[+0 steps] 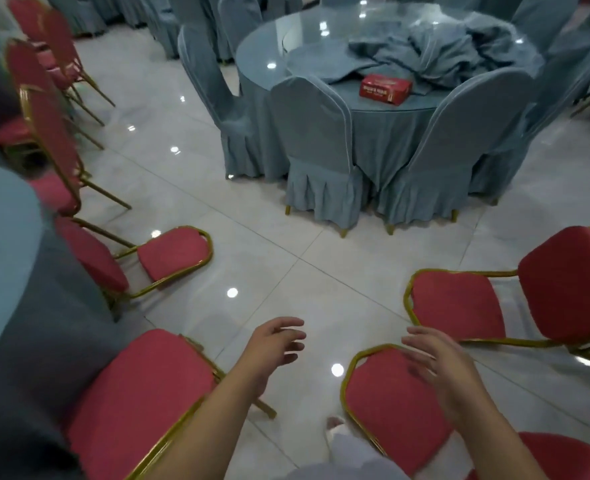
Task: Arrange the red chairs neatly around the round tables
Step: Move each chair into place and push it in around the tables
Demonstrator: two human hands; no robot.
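Observation:
Several red chairs with gold frames stand around me on the tiled floor. One red chair (137, 400) is at my lower left against a grey-clothed round table (6, 258). Another red chair (390, 407) has its backrest right under my right hand (442, 372). A third red chair (515, 299) stands at the right. A red chair (172, 254) and more red chairs (44, 126) line the left table. My left hand (276, 348) hovers over the floor with loose fingers, holding nothing. My right hand is spread and blurred, above the backrest.
A round table (262, 60) with a glass top, a heap of blue cloth (435, 53) and a red box (385, 89) stands ahead, ringed by blue-covered chairs (318, 154). Glossy floor tiles (252, 258) lie between me and it. My shoe (335, 424) shows below.

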